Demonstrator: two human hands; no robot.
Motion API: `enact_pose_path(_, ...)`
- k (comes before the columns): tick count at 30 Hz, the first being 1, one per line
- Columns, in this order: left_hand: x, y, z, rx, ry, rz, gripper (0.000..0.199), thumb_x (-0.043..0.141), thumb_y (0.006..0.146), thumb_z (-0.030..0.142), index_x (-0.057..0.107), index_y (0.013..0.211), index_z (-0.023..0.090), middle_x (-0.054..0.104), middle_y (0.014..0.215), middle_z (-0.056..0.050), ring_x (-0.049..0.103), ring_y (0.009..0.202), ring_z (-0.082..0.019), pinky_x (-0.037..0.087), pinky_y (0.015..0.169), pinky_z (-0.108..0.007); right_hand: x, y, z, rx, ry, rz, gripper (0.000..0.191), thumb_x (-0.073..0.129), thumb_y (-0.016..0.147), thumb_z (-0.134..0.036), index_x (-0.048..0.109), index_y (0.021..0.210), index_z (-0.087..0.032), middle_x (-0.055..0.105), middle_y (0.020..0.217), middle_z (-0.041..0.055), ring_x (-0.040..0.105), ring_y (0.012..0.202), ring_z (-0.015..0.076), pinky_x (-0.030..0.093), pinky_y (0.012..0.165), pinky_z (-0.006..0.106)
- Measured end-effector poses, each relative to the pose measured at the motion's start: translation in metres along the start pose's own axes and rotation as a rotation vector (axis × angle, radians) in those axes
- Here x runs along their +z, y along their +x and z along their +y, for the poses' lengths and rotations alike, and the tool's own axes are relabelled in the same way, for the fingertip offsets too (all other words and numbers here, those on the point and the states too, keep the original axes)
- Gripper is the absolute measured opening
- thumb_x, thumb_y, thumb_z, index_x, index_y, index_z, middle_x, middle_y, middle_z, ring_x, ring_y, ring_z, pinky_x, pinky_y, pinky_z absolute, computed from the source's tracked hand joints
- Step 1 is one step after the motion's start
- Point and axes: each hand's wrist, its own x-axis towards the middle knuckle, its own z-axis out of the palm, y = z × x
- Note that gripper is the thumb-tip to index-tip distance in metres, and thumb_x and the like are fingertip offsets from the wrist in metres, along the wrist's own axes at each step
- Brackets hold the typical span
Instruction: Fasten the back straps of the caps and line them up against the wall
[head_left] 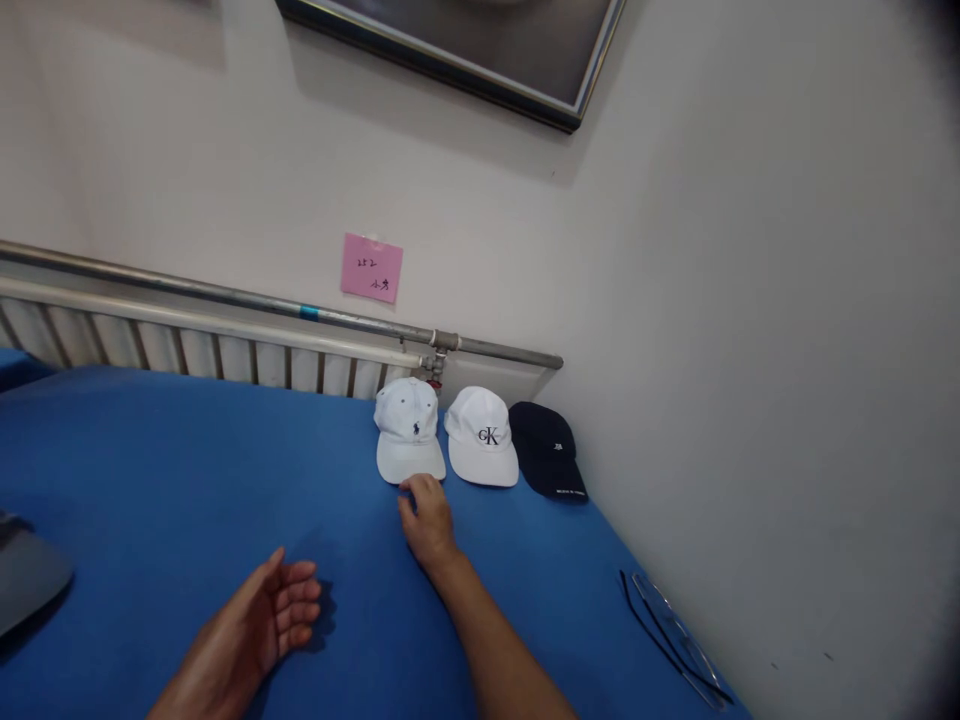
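Observation:
Three caps stand in a row on the blue surface (187, 470). At the left of the row is a white cap with a small dark horse-rider logo (406, 430). Beside it sits a white cap with dark "CK" lettering (480, 435), then a black cap (546, 450) close to the wall. My right hand (427, 520) is at the front edge of the first white cap's brim, thumb and index finger apart; whether it touches the brim I cannot tell. My left hand (259, 620) hovers lower left, palm turned inward, fingers loosely bent, holding nothing.
A grey cap brim (30, 580) shows at the left edge. Eyeglasses (675, 640) lie along the right edge by the wall. Behind the surface run a radiator (232, 360) and a metal pipe (187, 288). A pink note (372, 268) and a picture frame (450, 70) are on the wall.

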Motion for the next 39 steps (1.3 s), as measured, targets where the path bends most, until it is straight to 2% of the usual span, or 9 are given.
enact_pose_path(4, -0.004, 0.005, -0.003, 0.0, -0.001, -0.028, 0.024, 0.054, 0.092, 0.022, 0.068, 0.08, 0.007, 0.067, 0.068, -0.01, 0.064, 0.057, -0.018, 0.053, 0.054, -0.027, 0.003, 0.003, 0.0, -0.187, -0.245, -0.054, 0.028, 0.058, 0.074, -0.006, 0.068, 0.093, -0.023, 0.06, 0.12, 0.0084, 0.044, 0.118, 0.0267, 0.024, 0.102, 0.046)
enact_pose_path(8, -0.005, 0.009, -0.005, -0.025, 0.002, -0.014, 0.025, 0.055, 0.091, 0.023, 0.069, 0.079, 0.008, 0.067, 0.067, -0.009, 0.063, 0.055, -0.017, 0.053, 0.054, -0.027, 0.008, 0.01, 0.008, -0.286, -0.484, -0.072, 0.03, 0.059, 0.077, -0.007, 0.069, 0.098, -0.026, 0.055, 0.132, 0.0076, 0.038, 0.124, 0.0289, 0.022, 0.101, 0.048)
enact_pose_path(12, -0.002, 0.007, -0.005, -0.073, -0.017, -0.004, 0.031, 0.051, 0.093, 0.026, 0.069, 0.076, 0.008, 0.066, 0.065, -0.009, 0.062, 0.054, -0.018, 0.052, 0.053, -0.028, 0.012, 0.017, 0.014, -0.311, -0.62, -0.062, 0.026, 0.058, 0.082, -0.01, 0.069, 0.098, -0.027, 0.056, 0.131, 0.0058, 0.04, 0.121, 0.0271, 0.026, 0.097, 0.045)
enact_pose_path(16, -0.001, 0.006, -0.006, -0.046, 0.005, 0.024, 0.027, 0.053, 0.092, 0.026, 0.069, 0.08, 0.008, 0.066, 0.067, -0.008, 0.062, 0.056, -0.018, 0.053, 0.054, -0.028, 0.015, 0.02, 0.017, -0.317, -0.686, -0.032, 0.024, 0.055, 0.086, -0.012, 0.069, 0.098, -0.027, 0.058, 0.128, 0.0043, 0.041, 0.119, 0.0251, 0.027, 0.096, 0.043)
enact_pose_path(25, 0.0, 0.008, -0.006, -0.019, 0.029, -0.003, 0.028, 0.05, 0.094, 0.026, 0.067, 0.081, 0.008, 0.066, 0.067, -0.008, 0.062, 0.055, -0.017, 0.051, 0.052, -0.027, 0.017, 0.03, 0.015, -0.312, -0.761, 0.026, 0.023, 0.057, 0.084, -0.011, 0.07, 0.096, -0.026, 0.061, 0.124, 0.0041, 0.044, 0.116, 0.0252, 0.031, 0.094, 0.042)
enact_pose_path(29, 0.0, 0.007, -0.002, 0.095, 0.024, 0.055, 0.026, 0.049, 0.095, 0.024, 0.065, 0.082, 0.007, 0.065, 0.064, -0.007, 0.061, 0.051, -0.015, 0.049, 0.049, -0.024, 0.014, 0.01, 0.003, -0.383, -0.696, -0.014, 0.027, 0.056, 0.081, -0.007, 0.069, 0.1, -0.023, 0.062, 0.122, 0.0082, 0.046, 0.116, 0.0276, 0.033, 0.095, 0.044)
enact_pose_path(32, -0.006, 0.007, 0.012, 0.232, -0.076, 0.052, 0.028, 0.05, 0.095, 0.026, 0.064, 0.081, 0.006, 0.064, 0.062, -0.008, 0.059, 0.048, -0.015, 0.045, 0.045, -0.023, 0.019, -0.014, -0.004, -0.499, -0.604, -0.077, 0.027, 0.053, 0.081, -0.005, 0.069, 0.095, -0.021, 0.063, 0.118, 0.0106, 0.049, 0.115, 0.0285, 0.035, 0.095, 0.045)
enact_pose_path(35, -0.019, 0.008, 0.033, 0.328, -0.184, 0.173, 0.023, 0.05, 0.094, 0.023, 0.062, 0.083, 0.007, 0.065, 0.065, -0.008, 0.06, 0.049, -0.015, 0.045, 0.045, -0.022, 0.029, -0.034, -0.006, -0.647, -0.52, -0.155, 0.025, 0.048, 0.085, -0.008, 0.068, 0.095, -0.02, 0.064, 0.114, 0.0115, 0.055, 0.108, 0.027, 0.041, 0.09, 0.044)
enact_pose_path(39, -0.042, 0.003, 0.056, 0.394, -0.372, 0.342, 0.017, 0.047, 0.094, 0.02, 0.057, 0.084, 0.011, 0.062, 0.067, -0.006, 0.059, 0.049, -0.013, 0.046, 0.047, -0.022, 0.037, -0.053, -0.013, -0.699, -0.451, -0.229, 0.027, 0.043, 0.088, -0.012, 0.067, 0.097, -0.021, 0.066, 0.11, 0.0116, 0.063, 0.1, 0.0246, 0.047, 0.084, 0.041)
